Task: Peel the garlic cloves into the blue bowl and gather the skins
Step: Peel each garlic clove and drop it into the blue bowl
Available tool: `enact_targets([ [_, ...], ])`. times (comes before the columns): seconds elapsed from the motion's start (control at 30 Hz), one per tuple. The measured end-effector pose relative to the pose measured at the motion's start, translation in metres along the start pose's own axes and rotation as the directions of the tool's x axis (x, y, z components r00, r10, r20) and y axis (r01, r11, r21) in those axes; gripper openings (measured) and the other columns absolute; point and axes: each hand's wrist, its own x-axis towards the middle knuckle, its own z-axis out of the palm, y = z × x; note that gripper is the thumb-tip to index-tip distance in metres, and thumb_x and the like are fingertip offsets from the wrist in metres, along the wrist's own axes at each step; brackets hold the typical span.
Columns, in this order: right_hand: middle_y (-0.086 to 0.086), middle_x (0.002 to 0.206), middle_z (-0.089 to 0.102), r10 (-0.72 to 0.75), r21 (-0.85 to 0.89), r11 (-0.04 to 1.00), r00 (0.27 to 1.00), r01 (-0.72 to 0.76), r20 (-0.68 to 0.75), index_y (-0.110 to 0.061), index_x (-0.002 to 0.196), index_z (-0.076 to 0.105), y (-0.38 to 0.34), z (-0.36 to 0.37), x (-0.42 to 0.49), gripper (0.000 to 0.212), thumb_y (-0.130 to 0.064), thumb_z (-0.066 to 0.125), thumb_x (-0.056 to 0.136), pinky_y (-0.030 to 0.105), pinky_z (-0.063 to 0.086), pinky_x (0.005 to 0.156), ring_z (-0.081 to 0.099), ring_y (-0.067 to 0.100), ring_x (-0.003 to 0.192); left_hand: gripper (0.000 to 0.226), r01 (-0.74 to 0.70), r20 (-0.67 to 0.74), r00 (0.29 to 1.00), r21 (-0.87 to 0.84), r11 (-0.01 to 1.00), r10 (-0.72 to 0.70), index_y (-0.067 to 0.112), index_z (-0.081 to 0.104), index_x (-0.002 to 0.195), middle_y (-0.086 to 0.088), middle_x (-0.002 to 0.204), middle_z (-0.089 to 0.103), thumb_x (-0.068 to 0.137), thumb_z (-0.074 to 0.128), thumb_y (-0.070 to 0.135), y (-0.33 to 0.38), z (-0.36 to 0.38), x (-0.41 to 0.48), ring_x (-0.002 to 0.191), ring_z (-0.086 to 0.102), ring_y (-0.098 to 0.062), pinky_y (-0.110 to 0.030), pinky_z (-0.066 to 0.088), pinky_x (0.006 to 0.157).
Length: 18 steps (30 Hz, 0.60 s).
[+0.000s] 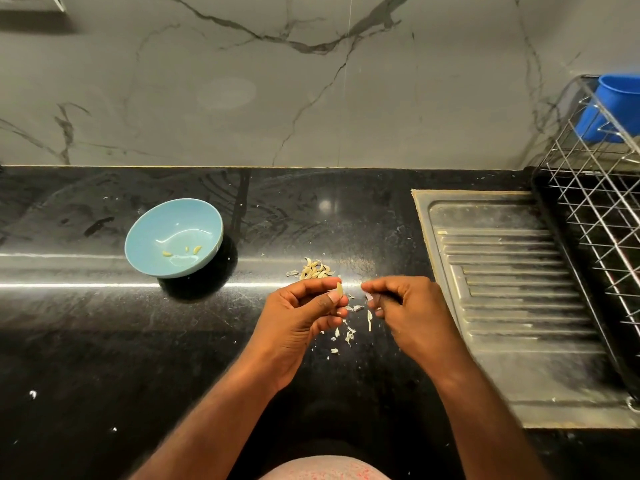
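Left hand (304, 308) pinches one garlic clove (339, 289) between thumb and forefinger, long axis upright. Right hand (401, 303) curled just right of it; cannot tell if it grips skin. Blue bowl (149, 233) sits far-left on bench (104, 341); left hand nearer.

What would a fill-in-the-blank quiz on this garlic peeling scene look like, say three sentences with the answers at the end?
1. The garlic clove is pinched by the hand on the person's ____ side.
2. The blue bowl holds ____ peeled cloves.
3. Loose skins lie on the black counter, and a ____ cup sits in the wire rack.

Missing words: left; three; blue.
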Motion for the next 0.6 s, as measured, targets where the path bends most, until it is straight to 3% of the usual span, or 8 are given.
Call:
enact_targets([
  [0.07,-0.01,0.081,0.073,-0.024,-0.055,0.998,0.998,0.02,-0.059,-0.025,0.101,0.077,-0.003,-0.002,-0.001,0.016,-0.015,0.071,0.09,0.026,0.06,0.072,0.067,0.001,0.071,0.033,-0.001,-0.008,1.0,0.015,1.0,0.001,0.0,0.069,0.106,-0.018,0.089,0.073,0.075,0.071,0.008,0.0,0.0,0.0,0.076,0.07,-0.021,-0.023,0.058,0.068],
  [0.13,-0.011,0.07,0.068,-0.061,-0.083,0.995,0.985,0.048,-0.16,-0.026,0.083,0.072,-0.008,-0.005,-0.002,0.007,-0.024,0.079,0.084,0.026,0.057,0.062,0.064,0.003,0.064,0.031,-0.001,-0.013,1.0,0.026,1.0,0.002,-0.001,0.069,0.106,-0.019,0.091,0.074,0.076,0.071,0.008,0.0,-0.001,0.0,0.077,0.071,-0.022,-0.023,0.058,0.068],
  [0.2,-0.009,0.064,0.063,-0.073,-0.128,0.991,0.979,0.049,-0.189,-0.025,0.074,0.063,-0.009,-0.007,-0.002,0.019,-0.025,0.081,0.081,0.029,0.054,0.057,0.06,0.006,0.059,0.03,0.001,-0.017,1.0,0.027,1.0,0.0,-0.001,0.069,0.104,-0.019,0.091,0.074,0.076,0.07,0.008,-0.001,-0.001,0.001,0.076,0.071,-0.022,-0.023,0.058,0.068],
  [0.27,-0.01,0.071,0.066,-0.042,-0.088,0.995,0.996,0.035,-0.08,-0.027,0.079,0.065,-0.011,-0.009,-0.001,0.017,-0.02,0.08,0.082,0.03,0.056,0.062,0.063,0.006,0.064,0.028,-0.003,-0.019,1.0,0.03,1.0,0.004,-0.002,0.07,0.103,-0.019,0.091,0.073,0.076,0.071,0.007,-0.002,0.0,0.001,0.077,0.071,-0.022,-0.024,0.058,0.067],
  [0.37,-0.01,0.078,0.071,-0.031,0.062,0.998,0.995,0.026,0.092,-0.03,0.089,0.072,-0.016,-0.005,-0.005,0.011,-0.02,0.075,0.087,0.02,0.055,0.065,0.067,0.003,0.073,0.027,-0.022,-0.01,1.0,0.055,0.998,0.023,0.0,0.071,0.1,-0.02,0.092,0.073,0.075,0.073,0.009,-0.002,0.001,0.001,0.079,0.071,-0.024,-0.025,0.058,0.069],
  [0.47,-0.007,0.081,0.075,-0.037,0.256,0.967,0.993,0.007,0.111,-0.021,0.092,0.075,-0.021,0.004,-0.01,0.006,-0.018,0.074,0.087,0.021,0.056,0.067,0.071,0.007,0.076,0.025,-0.063,-0.001,0.998,0.103,0.993,0.063,0.002,0.073,0.096,-0.018,0.092,0.074,0.073,0.075,0.012,-0.002,0.003,0.0,0.082,0.072,-0.024,-0.026,0.058,0.071],
  [0.6,-0.004,0.08,0.076,-0.033,0.329,0.944,0.995,-0.001,0.097,-0.017,0.091,0.077,-0.023,0.006,-0.01,0.006,-0.015,0.074,0.087,0.022,0.057,0.067,0.073,0.011,0.076,0.022,-0.184,-0.012,0.981,0.269,0.945,0.194,0.005,0.074,0.095,-0.012,0.087,0.076,0.076,0.074,0.015,-0.003,0.005,-0.002,0.081,0.073,-0.023,-0.026,0.058,0.072],
])
